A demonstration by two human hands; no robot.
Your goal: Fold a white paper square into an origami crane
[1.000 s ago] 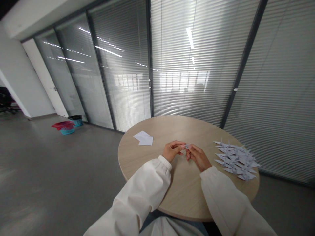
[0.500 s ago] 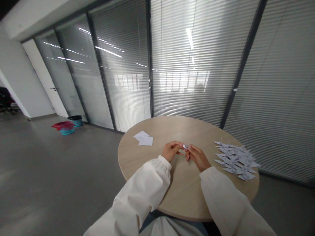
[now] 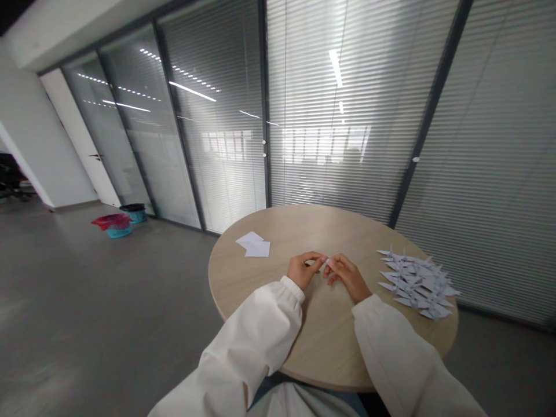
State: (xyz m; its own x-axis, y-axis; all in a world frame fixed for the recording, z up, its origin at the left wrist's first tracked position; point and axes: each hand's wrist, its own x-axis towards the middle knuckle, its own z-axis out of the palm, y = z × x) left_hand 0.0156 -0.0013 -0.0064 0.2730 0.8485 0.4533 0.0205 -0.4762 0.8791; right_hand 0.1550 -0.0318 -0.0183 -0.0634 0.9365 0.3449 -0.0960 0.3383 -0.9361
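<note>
My left hand [image 3: 303, 269] and my right hand [image 3: 346, 275] meet above the middle of the round wooden table [image 3: 330, 341]. Both pinch a small folded piece of pale paper [image 3: 326, 260] between their fingertips; most of it is hidden by the fingers. White sleeves cover both arms. To the right of my right hand lies a pile of several folded paper cranes [image 3: 414, 282]. Two flat white paper sheets [image 3: 254, 245] lie on the table to the left of my left hand.
Glass walls with closed blinds stand behind the table. Grey floor spreads to the left, with a red and teal basket [image 3: 113, 225] and a dark bin [image 3: 134, 212] by the glass. A white door is at far left.
My fingertips have drawn closer together over the small paper, which shows less than before. The arms, cranes and sheets have stayed put.
</note>
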